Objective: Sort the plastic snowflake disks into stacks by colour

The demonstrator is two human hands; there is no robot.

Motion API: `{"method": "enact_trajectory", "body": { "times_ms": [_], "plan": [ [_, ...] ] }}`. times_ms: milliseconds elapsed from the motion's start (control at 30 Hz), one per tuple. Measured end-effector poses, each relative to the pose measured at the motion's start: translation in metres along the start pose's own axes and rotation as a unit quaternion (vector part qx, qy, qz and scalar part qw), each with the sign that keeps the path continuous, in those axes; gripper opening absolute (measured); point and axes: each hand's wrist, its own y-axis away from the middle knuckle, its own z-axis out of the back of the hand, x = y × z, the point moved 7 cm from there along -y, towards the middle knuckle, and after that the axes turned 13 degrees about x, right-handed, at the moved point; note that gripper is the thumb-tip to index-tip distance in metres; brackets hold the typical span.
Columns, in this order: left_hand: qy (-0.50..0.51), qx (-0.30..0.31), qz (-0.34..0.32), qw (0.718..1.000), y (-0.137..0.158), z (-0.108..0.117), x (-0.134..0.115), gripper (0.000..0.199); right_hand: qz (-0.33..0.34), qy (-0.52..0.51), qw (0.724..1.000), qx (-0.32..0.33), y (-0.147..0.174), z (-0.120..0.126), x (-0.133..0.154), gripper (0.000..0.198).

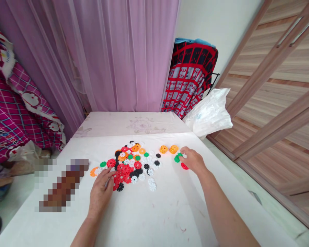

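Note:
A loose heap of plastic snowflake discs (125,171) in red, black, white, orange and green is spread on the white tabletop. At its left edge, my left hand (102,185) reaches in, with its fingers stretched out over the red discs and touching them. To the right of the heap, my right hand (193,160) bends its fingers over a small group of green discs (178,157). Its fingertips appear closed on a green disc, partly hidden by the hand. A red disc (184,166) and something white show beneath that hand. Two orange-yellow disc stacks (163,149) stand just beyond.
A pixelated long object (63,187) lies at the table's left. Past the far right corner sits a white plastic bag (208,113). Purple curtains (123,55) hang behind the table, and a wooden wardrobe (278,103) stands to the right.

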Motion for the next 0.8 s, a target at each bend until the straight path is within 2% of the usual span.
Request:
{"method": "enact_trajectory", "body": {
  "times_ms": [200,433,533,667,800],
  "plan": [
    [0.004,0.0,0.0,1.0,0.001,0.0,0.0,0.036,0.003,0.016,0.999,0.037,-0.003,-0.008,0.0,0.026],
    [0.003,-0.004,0.005,1.0,0.001,0.0,0.0,0.036,0.023,0.031,0.999,0.022,-0.003,-0.006,0.009,0.028],
    [0.004,0.002,0.001,1.0,0.0,-0.001,0.001,0.035,0.074,0.029,0.997,0.017,-0.003,-0.007,0.043,0.024],
    [0.002,0.0,0.003,1.0,-0.001,0.0,0.001,0.036,0.157,0.034,0.985,0.068,-0.008,-0.031,0.111,0.022],
    [-0.001,-0.004,0.004,1.0,-0.001,0.001,-0.001,0.036,0.16,0.06,0.981,0.089,-0.021,-0.057,0.155,0.026]
  ]
}}
